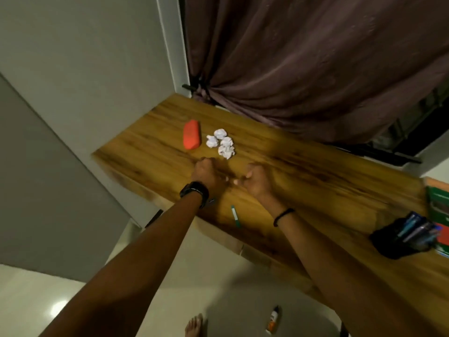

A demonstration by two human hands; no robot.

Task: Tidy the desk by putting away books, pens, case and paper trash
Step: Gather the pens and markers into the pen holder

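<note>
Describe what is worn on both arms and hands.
No sleeves show: both forearms are bare to the frame edge. Behind the left hand, the wrist carries a black watch with a broad dark strap. The wrist behind the right hand wears a thin black band, like a cord or hair tie. No gloves; no rings can be made out.

Four crumpled paper balls (226,142), one red case (192,135), one loose pen (235,215)
</note>
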